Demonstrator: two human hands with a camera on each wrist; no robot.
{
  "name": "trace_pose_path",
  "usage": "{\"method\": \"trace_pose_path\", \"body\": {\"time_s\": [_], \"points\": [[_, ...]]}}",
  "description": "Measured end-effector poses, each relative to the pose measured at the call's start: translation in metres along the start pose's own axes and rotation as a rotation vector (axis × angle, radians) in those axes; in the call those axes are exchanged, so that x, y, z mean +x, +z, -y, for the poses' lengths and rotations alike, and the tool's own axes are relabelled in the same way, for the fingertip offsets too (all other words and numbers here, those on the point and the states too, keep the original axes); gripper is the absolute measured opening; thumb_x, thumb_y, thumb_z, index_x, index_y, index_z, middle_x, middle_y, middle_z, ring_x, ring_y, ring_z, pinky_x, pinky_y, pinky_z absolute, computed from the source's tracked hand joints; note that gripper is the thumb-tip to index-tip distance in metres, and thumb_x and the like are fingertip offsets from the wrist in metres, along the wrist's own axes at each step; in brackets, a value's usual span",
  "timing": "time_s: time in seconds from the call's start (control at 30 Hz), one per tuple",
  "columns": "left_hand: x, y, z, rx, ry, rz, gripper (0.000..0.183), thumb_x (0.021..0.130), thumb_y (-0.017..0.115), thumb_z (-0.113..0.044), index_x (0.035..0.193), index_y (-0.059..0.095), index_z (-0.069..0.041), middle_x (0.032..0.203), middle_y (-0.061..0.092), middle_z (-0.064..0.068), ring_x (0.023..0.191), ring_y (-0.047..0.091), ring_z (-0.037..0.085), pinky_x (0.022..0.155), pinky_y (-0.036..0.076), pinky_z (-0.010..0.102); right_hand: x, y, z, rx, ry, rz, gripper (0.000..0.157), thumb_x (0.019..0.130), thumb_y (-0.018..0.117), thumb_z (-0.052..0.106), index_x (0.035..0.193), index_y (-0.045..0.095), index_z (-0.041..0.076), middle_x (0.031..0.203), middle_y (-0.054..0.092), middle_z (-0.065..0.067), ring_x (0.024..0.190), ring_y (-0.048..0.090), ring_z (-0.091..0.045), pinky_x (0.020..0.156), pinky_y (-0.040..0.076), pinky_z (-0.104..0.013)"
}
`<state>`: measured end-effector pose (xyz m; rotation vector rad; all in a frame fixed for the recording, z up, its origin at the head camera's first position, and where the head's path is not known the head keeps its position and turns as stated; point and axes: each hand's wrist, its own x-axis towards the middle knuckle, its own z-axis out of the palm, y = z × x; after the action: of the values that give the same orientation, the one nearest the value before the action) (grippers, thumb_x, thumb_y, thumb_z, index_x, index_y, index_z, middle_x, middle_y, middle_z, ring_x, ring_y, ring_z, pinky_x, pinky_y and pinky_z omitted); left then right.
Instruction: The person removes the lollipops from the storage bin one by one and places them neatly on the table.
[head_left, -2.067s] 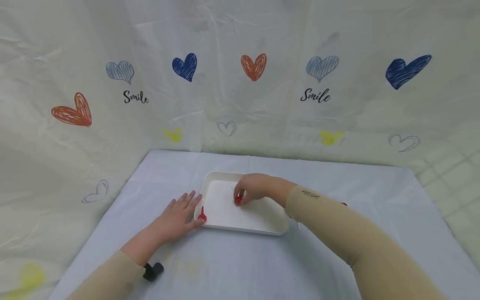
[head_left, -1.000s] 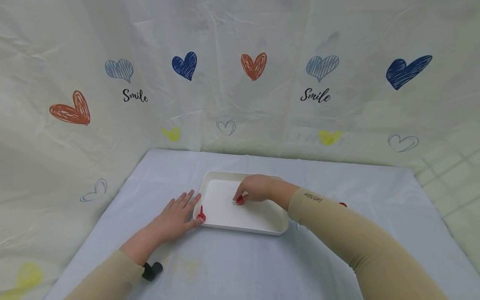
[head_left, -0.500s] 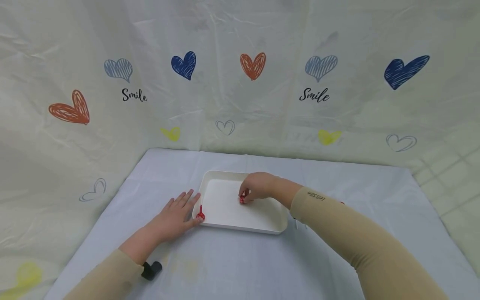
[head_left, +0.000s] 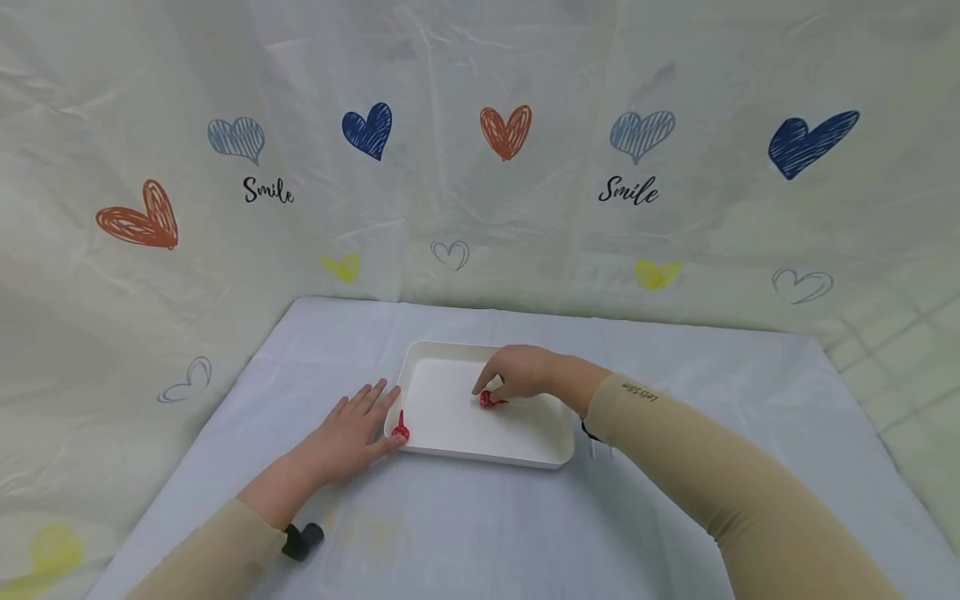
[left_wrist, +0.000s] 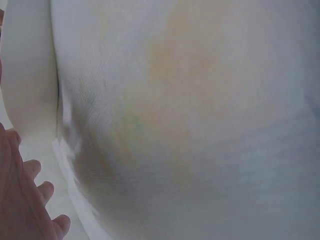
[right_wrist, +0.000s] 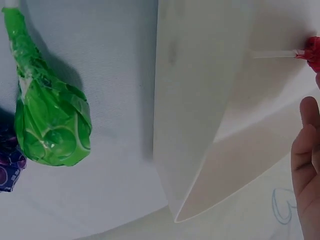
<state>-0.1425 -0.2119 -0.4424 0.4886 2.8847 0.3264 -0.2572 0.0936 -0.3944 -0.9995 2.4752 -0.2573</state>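
Observation:
A white tray [head_left: 450,454] lies mid-table in the head view. My left hand [head_left: 352,437] is at its left side with the fingers spread straight, the thumb on the front-left corner. By that thumb, inside the tray, lies one red-wrapped lollipop [head_left: 401,430]. My right hand [head_left: 517,371] is over the tray's middle, around a second red lollipop [head_left: 487,399]. Its index finger stands off the candy, and the thumb is close against it. In the right wrist view this lollipop [right_wrist: 313,54] shows at the right edge, its white stick pointing left.
Outside the tray, in the right wrist view, are a green-wrapped lollipop [right_wrist: 52,122] and a purple-wrapped one [right_wrist: 10,160]. The right sleeve hides them in the head view, where white sticks [head_left: 592,448] peek out. A hanging sheet [head_left: 480,208] with printed hearts stands behind the table.
My right hand has shifted slightly right with the second lollipop, whose stick now points right. Its index finger has parted from the candy. The left hand has stayed put.

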Motion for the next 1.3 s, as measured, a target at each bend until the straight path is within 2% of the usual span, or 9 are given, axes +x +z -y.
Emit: {"method": "trace_pose_path", "body": {"time_s": [0.07, 0.2, 0.37, 0.67, 1.0, 1.3], "points": [[-0.0004, 0.0001, -0.0001, -0.001, 0.003, -0.003, 0.093, 0.09, 0.049, -0.071, 0.16, 0.019, -0.017, 0.165, 0.015, 0.013, 0.15, 0.013, 0.038, 0.117, 0.013, 0.062, -0.0001, 0.0002, 0.002, 0.01, -0.002, 0.016, 0.026, 0.094, 0.068, 0.019, 0.115, 0.076, 0.033, 0.092, 0.066, 0.019, 0.081, 0.057, -0.011, 0.078, 0.048, -0.028], [-0.0005, 0.001, 0.0001, -0.002, 0.001, -0.001, 0.093, 0.09, 0.049, -0.071, 0.16, 0.018, -0.018, 0.165, 0.014, 0.012, 0.15, 0.012, 0.038, 0.117, 0.013, 0.062, 0.0006, 0.0019, 0.0035, 0.013, -0.009, 0.038, 0.026, 0.096, 0.066, 0.016, 0.114, 0.076, 0.032, 0.097, 0.065, 0.019, 0.087, 0.056, -0.009, 0.08, 0.048, -0.025], [-0.0006, 0.0008, 0.0007, -0.007, -0.004, -0.002, 0.094, 0.09, 0.048, -0.072, 0.16, 0.018, -0.018, 0.165, 0.014, 0.012, 0.15, 0.012, 0.038, 0.117, 0.012, 0.062, 0.0013, 0.0033, 0.0029, 0.025, -0.009, 0.046, 0.026, 0.095, 0.066, 0.014, 0.112, 0.077, 0.031, 0.094, 0.066, 0.02, 0.091, 0.055, -0.009, 0.081, 0.049, -0.024], [-0.0015, -0.0003, 0.0016, -0.015, 0.006, 0.0, 0.095, 0.09, 0.047, -0.073, 0.161, 0.015, -0.019, 0.166, 0.011, 0.01, 0.151, 0.01, 0.035, 0.118, 0.011, 0.06, -0.0003, 0.0011, 0.0024, -0.018, 0.05, 0.026, 0.023, 0.092, 0.072, 0.023, 0.112, 0.076, 0.034, 0.1, 0.065, 0.021, 0.099, 0.056, -0.006, 0.093, 0.048, -0.029], [-0.0032, 0.0002, 0.0013, -0.011, 0.002, 0.008, 0.094, 0.09, 0.052, -0.069, 0.16, 0.017, -0.018, 0.165, 0.014, 0.012, 0.151, 0.012, 0.037, 0.118, 0.013, 0.061, -0.0026, 0.0029, 0.0009, 0.0, 0.062, 0.031, 0.02, 0.091, 0.074, 0.024, 0.11, 0.077, 0.03, 0.09, 0.065, 0.018, 0.09, 0.056, -0.007, 0.084, 0.049, -0.028], [-0.0027, -0.003, -0.0007, 0.001, 0.014, -0.003, 0.091, 0.092, 0.053, -0.066, 0.16, 0.018, -0.017, 0.165, 0.014, 0.013, 0.15, 0.013, 0.038, 0.118, 0.013, 0.061, -0.0021, 0.0053, -0.0042, 0.015, 0.064, 0.02, 0.019, 0.09, 0.076, 0.024, 0.108, 0.079, 0.029, 0.095, 0.07, 0.018, 0.094, 0.058, -0.006, 0.089, 0.049, -0.028]]}}
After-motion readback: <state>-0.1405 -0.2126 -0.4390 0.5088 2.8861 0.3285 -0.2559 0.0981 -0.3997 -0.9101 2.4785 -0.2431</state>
